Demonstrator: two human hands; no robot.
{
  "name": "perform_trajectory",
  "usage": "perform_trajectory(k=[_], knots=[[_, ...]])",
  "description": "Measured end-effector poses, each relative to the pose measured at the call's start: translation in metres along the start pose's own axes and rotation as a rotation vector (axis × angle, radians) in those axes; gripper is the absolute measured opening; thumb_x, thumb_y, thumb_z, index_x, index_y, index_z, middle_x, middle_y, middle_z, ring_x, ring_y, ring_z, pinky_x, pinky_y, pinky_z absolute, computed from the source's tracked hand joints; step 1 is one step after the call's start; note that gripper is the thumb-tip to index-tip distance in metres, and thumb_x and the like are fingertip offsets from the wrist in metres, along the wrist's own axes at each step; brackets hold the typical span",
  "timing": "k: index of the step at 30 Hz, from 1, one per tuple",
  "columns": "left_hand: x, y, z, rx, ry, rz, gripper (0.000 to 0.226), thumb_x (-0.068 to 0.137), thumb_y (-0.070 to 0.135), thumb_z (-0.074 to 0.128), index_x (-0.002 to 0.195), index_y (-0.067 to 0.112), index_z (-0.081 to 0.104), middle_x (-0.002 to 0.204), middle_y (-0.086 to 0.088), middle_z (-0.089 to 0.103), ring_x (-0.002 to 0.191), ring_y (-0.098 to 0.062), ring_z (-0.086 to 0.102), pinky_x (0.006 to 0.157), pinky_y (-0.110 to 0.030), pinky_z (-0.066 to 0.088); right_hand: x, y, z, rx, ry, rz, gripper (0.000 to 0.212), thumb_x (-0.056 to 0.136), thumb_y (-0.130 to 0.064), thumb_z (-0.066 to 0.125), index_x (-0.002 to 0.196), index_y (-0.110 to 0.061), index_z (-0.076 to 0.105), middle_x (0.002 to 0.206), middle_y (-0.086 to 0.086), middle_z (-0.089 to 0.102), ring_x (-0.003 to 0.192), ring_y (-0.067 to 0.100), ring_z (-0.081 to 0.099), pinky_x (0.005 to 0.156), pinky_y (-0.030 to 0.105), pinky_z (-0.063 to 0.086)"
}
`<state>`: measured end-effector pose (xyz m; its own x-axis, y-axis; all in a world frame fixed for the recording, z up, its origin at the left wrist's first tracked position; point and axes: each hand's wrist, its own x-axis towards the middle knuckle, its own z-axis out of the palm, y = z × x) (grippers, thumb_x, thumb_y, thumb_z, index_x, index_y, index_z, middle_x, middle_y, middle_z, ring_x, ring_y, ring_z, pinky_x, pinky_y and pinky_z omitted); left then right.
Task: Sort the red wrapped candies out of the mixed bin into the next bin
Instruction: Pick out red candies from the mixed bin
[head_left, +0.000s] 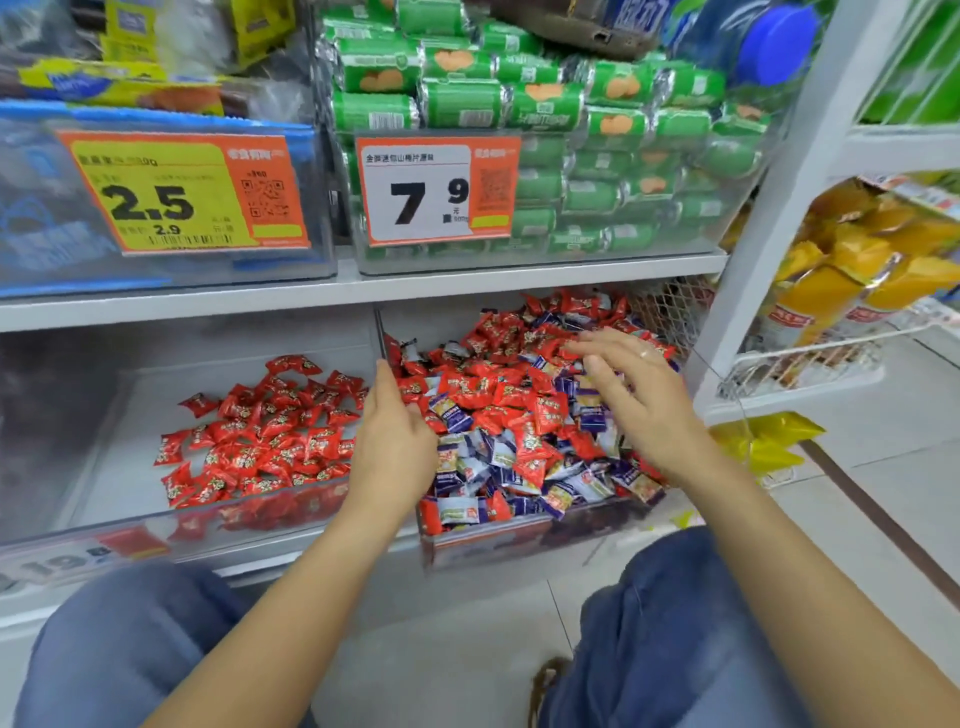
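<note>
Shop shelving, low shelf above a tiled floor, seen from a crouching person's head. Two clear bins sit side by side on the bottom tier. The mixed bin lies at 3 o'clock of the divider; the next bin lies at 9 o'clock of it.

Red candies are heaped with purple-and-white candies through the mixed bin, red thickest toward 12 o'clock and purple thickest along the front wall at 6 o'clock. A sorted pile, all red, already lies in the next bin, so the sort appears well begun but far from done.

The right hand hovers over the heap, fingers straight and spread, pointing to 10 o'clock, holding nothing; reds lie directly beneath and just past the fingertips. The left hand stands at the divider, on the mixed bin's 9 o'clock edge, one finger extended toward 12 o'clock and the others curled; whether it pinches a candy cannot be told.

Judgement: the right hand is nearer the dense reds, the left nearer the drop point. The candies lie at mixed angles, so no single long axis governs the grasp.

Periphery: green rolls and price tags on the shelf above; yellow packets in a wire rack at 3 o'clock.
</note>
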<state>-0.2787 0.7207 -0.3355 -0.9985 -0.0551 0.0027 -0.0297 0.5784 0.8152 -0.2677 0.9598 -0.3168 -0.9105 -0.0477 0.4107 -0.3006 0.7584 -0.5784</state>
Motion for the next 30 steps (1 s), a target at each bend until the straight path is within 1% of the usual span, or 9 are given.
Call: perform_trajectory(k=[4,7,12,15,20,23,25,27,30], knots=[[-0.004,0.004,-0.003,0.297,0.187,0.311,0.054,0.097,0.018,0.043,0.146,0.005,0.026,0.151,-0.014,0.030,0.140,-0.027,0.025,0.116,-0.038,0.019,-0.016,0.005,-0.017,0.011,0.099,0.036,0.028,0.095,-0.037,0.043,0.108,-0.028,0.066,0.111,-0.010,0.062,0.109,0.003,0.051,0.095,0.012,0.034],[-0.013,0.023,-0.003,0.310,0.111,0.554,0.033,0.095,0.019,0.049,0.127,0.016,0.058,0.128,-0.003,0.058,0.123,-0.020,0.045,0.103,-0.027,0.030,-0.029,0.005,-0.012,0.027,0.092,0.079,0.021,0.091,-0.033,0.052,0.102,-0.027,0.069,0.101,-0.010,0.064,0.099,0.002,0.053,0.087,0.014,0.037],[-0.015,0.046,0.022,0.650,-0.082,0.537,0.047,0.087,0.062,0.043,0.115,0.029,0.063,0.107,0.005,0.064,0.105,-0.020,0.049,0.091,-0.035,0.035,-0.025,-0.002,0.017,-0.239,-0.123,-0.035,0.044,0.082,-0.044,0.059,0.122,-0.025,0.063,0.121,-0.002,0.059,0.117,0.019,0.048,0.099,0.037,0.036],[-0.013,0.043,0.033,0.792,-0.105,0.512,0.051,0.084,0.068,0.042,0.112,0.029,0.060,0.108,0.005,0.062,0.108,-0.020,0.046,0.092,-0.037,0.031,-0.021,-0.004,0.029,-0.314,-0.154,-0.089,0.041,0.077,-0.038,0.067,0.114,-0.019,0.068,0.121,0.003,0.061,0.122,0.029,0.048,0.101,0.049,0.035],[-0.008,0.036,0.028,0.606,-0.070,0.529,0.030,0.084,0.054,0.058,0.102,0.030,0.057,0.103,0.012,0.062,0.102,-0.015,0.048,0.085,-0.031,0.027,-0.024,-0.012,0.015,0.029,0.132,0.046,0.015,0.084,-0.025,0.066,0.099,-0.026,0.065,0.092,-0.008,0.066,0.092,0.005,0.058,0.085,0.025,0.045],[-0.007,0.033,0.024,0.516,-0.075,0.562,0.026,0.086,0.039,0.065,0.107,0.027,0.056,0.098,0.014,0.064,0.091,-0.009,0.054,0.085,-0.029,0.031,-0.029,-0.010,0.005,0.256,0.186,0.240,0.032,0.085,-0.022,0.060,0.109,-0.042,0.052,0.085,-0.006,0.068,0.080,0.006,0.064,0.073,0.033,0.051],[-0.007,0.036,0.019,0.350,-0.089,0.532,0.030,0.086,0.029,0.065,0.114,0.026,0.054,0.095,0.014,0.063,0.076,-0.001,0.054,0.080,-0.025,0.039,-0.033,-0.009,-0.001,0.245,0.213,0.253,0.030,0.084,-0.015,0.052,0.107,-0.035,0.054,0.082,-0.004,0.066,0.064,0.014,0.062,0.064,0.036,0.052],[-0.002,0.042,0.011,0.179,-0.062,0.477,0.029,0.087,0.019,0.063,0.114,0.026,0.056,0.094,0.011,0.057,0.078,-0.001,0.053,0.074,-0.019,0.040,-0.037,-0.008,-0.006,0.207,0.225,0.271,0.023,0.085,-0.005,0.050,0.093,-0.025,0.059,0.073,-0.008,0.059,0.049,0.009,0.048,0.052,0.024,0.042],[0.014,0.052,-0.003,0.179,-0.059,0.402,0.021,0.088,0.009,0.052,0.096,0.026,0.061,0.101,0.004,0.048,0.080,-0.005,0.050,0.078,-0.023,0.039,-0.042,-0.008,-0.008,0.021,0.058,0.296,0.007,0.084,-0.021,0.059,0.082,-0.028,0.060,0.061,-0.009,0.054,0.049,0.008,0.046,0.050,0.029,0.036]])
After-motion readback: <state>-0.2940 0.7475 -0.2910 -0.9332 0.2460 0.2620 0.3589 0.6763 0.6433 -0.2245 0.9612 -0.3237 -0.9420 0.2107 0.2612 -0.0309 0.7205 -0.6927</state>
